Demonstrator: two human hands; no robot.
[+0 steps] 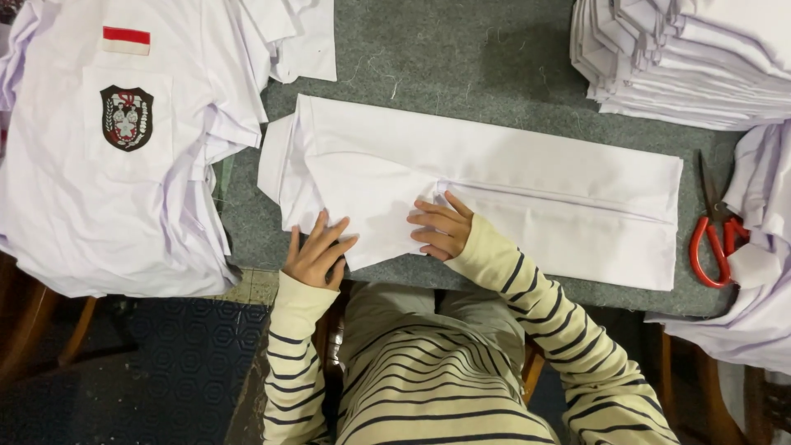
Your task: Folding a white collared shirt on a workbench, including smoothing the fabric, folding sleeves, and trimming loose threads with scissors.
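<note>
— Head view: where is the folded white cotton shirt (494, 185) found, and how is it laid?

— It is laid flat on the grey felt table top (461, 58), directly in front of the person. Its long axis runs from left to right, with the collar end at the left and the hem end at the right, near the red-handled scissors (715, 231).

— How are the hands placed on it?

— Both are rested on the near edge, at the left half. The left hand (317, 251) is spread with open fingers and pressed flat on the cloth; nothing is grasped by it. The right hand (443, 227) is laid beside it with the fingers half curled over a fold. Whether cloth is pinched there cannot be told. The long right part of the shirt is reached more easily by the right hand.

— Which labels or badges are seen?

— On the white shirt on the left pile (115, 156) a small red and white rectangular patch (126, 39) is sewn above the pocket, and a dark shield-shaped badge (126, 118) is sewn on the pocket. A tall stack of folded white shirts (684, 62) is kept at the far right.
</note>
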